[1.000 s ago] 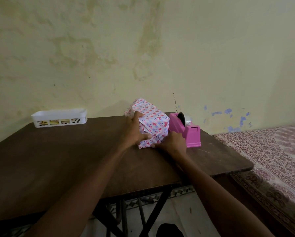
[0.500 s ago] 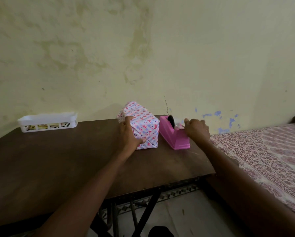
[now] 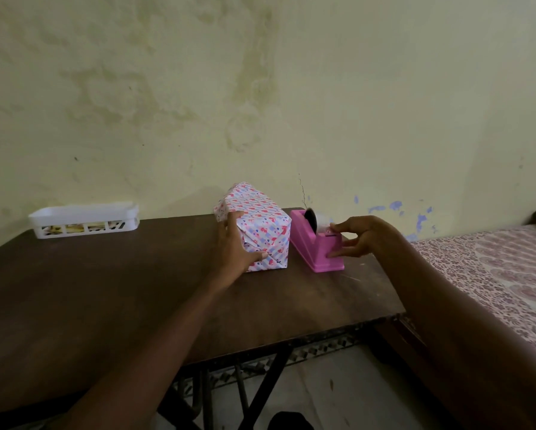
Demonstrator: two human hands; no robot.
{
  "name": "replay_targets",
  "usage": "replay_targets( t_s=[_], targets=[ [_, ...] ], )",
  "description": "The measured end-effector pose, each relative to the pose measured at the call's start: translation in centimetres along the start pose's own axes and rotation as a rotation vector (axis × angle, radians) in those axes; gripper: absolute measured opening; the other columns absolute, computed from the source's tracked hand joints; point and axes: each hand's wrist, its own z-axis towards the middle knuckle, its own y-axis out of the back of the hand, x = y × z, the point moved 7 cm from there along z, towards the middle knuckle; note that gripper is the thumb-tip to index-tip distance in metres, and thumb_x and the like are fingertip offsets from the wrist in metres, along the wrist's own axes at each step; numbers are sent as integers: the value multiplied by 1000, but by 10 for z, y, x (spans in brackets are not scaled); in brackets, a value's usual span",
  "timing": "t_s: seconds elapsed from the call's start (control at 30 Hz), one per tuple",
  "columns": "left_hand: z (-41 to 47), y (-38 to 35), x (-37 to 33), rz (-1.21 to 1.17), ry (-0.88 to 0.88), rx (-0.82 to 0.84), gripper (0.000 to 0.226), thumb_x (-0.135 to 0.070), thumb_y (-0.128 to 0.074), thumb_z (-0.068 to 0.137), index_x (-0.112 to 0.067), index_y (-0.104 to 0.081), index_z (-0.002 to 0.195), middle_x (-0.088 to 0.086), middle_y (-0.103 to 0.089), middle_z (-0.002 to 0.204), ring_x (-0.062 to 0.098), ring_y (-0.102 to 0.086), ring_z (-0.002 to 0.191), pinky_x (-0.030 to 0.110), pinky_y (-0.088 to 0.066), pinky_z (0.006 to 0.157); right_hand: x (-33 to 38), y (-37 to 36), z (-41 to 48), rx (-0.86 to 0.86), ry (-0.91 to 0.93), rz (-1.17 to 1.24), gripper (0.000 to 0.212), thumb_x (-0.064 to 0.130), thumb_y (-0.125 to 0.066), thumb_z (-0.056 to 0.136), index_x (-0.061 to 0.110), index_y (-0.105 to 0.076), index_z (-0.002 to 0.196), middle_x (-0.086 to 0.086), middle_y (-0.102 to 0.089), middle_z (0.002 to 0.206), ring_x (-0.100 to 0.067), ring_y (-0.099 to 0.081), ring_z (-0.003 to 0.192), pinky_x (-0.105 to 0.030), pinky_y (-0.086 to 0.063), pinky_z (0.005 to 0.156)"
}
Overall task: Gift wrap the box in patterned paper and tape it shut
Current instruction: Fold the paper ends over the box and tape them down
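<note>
The box wrapped in pink-and-blue patterned paper [image 3: 262, 217] lies on the dark wooden table [image 3: 105, 290], near the wall. My left hand [image 3: 234, 245] grips its near left corner, with the fingers along the left side and the thumb pressed across the folded end face. A pink tape dispenser [image 3: 305, 248] with a clear tape roll [image 3: 319, 223] stands just right of the box. My right hand [image 3: 364, 237] holds the dispenser's near end, thumb on top by the cutter and fingers against its right side. No loose tape strip is visible.
A white plastic basket [image 3: 83, 218] sits at the table's back left against the wall. A bed with a patterned cover [image 3: 493, 268] adjoins the table's right edge. Metal table legs and floor show below the front edge.
My right hand left the box's end face and moved right to the tape dispenser, where it now sits lower on the front end. My left hand stayed on the box.
</note>
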Motion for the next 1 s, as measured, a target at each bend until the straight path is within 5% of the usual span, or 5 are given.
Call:
replay_targets(
  t_s=[0.2,0.47,0.6,0.77,1.0],
  targets=[
    [2,-4,4,15,16,-3,111,-44,-87,61,-19,-19,146,7,-24,154,24,-27,141,38,-31,111,-5,-1,-3,100,160,113,28,8,-69,88,1,-62,114,-16,-54,121,-36,-59,107,-59,-57,65],
    [5,-6,5,51,41,-4,112,-49,-85,61,-22,-16,146,5,-24,154,23,-28,141,35,-31,111,-35,0,2,124,300,256,26,3,-62,92,-5,-56,115,-15,-60,109,-29,-63,97,-47,-60,70],
    [5,-5,5,50,27,-13,108,-48,-86,61,-23,-20,144,4,-26,153,22,-30,139,34,-33,109,-39,12,16,-105,407,20,24,8,-74,84,-8,-66,100,-18,-70,99,-28,-72,87,-45,-60,81],
    [5,-5,6,55,42,6,112,-49,-85,62,-23,-16,146,4,-22,155,22,-27,141,34,-31,110,-29,20,4,-424,577,-475,10,5,-77,79,-3,-73,75,-15,-70,73,-18,-64,60,-34,-61,64],
    [5,-5,5,31,36,39,112,-47,-84,65,-21,-12,147,3,-20,156,21,-24,142,31,-28,111,-44,-8,-35,-422,834,-453,18,12,-69,89,15,-69,72,-5,-69,64,-20,-69,61,-29,-59,58]
  ],
)
